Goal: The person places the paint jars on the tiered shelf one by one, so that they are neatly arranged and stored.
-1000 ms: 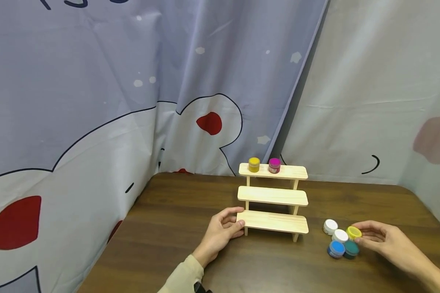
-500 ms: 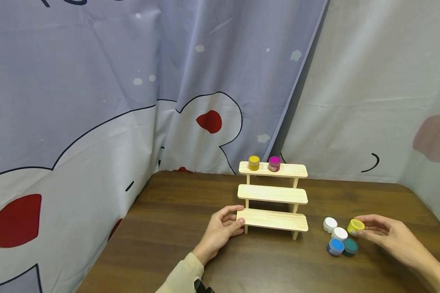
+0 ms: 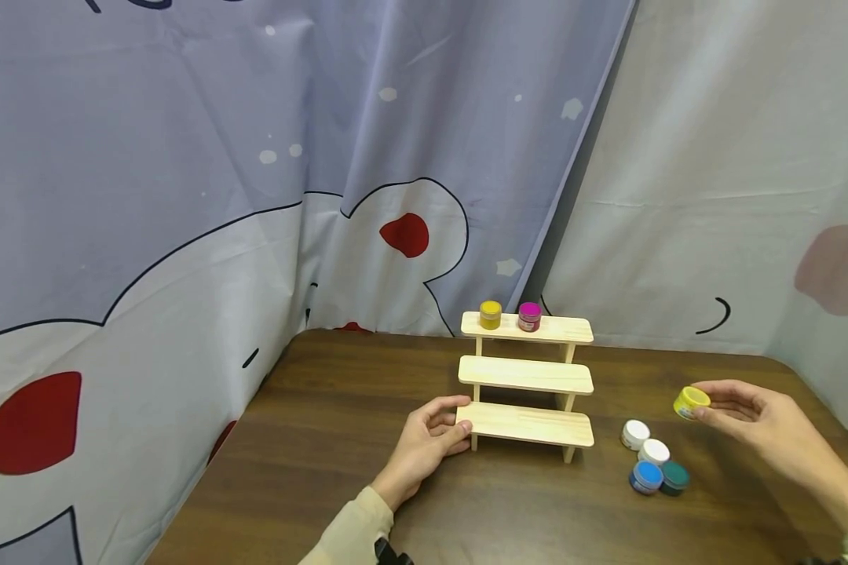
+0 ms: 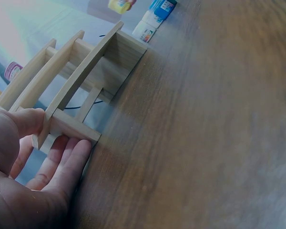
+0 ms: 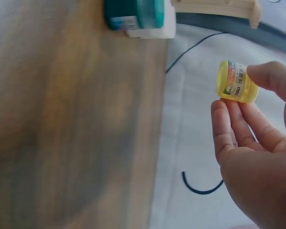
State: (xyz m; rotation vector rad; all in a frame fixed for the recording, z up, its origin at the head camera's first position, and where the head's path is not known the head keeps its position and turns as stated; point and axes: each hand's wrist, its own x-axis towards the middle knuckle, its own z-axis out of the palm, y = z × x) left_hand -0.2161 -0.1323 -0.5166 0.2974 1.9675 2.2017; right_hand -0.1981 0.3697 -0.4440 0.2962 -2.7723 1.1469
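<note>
Three possible mishaps. First, dropping the yellow jar — held above the desk, right of the white jars, in the right hand — through so shallow a pinch, thumb against fingertips, on smooth sides. Next, swinging too low and scattering the white jars, blue jar and green jar. Last, jolting the stand with the left hand, gripping its lower left end, thumb on the bottom shelf; enough, perhaps, to topple the ochre jar and magenta jar up top.

wooden shelf mostly beyond the right wrist view's top edge
</note>
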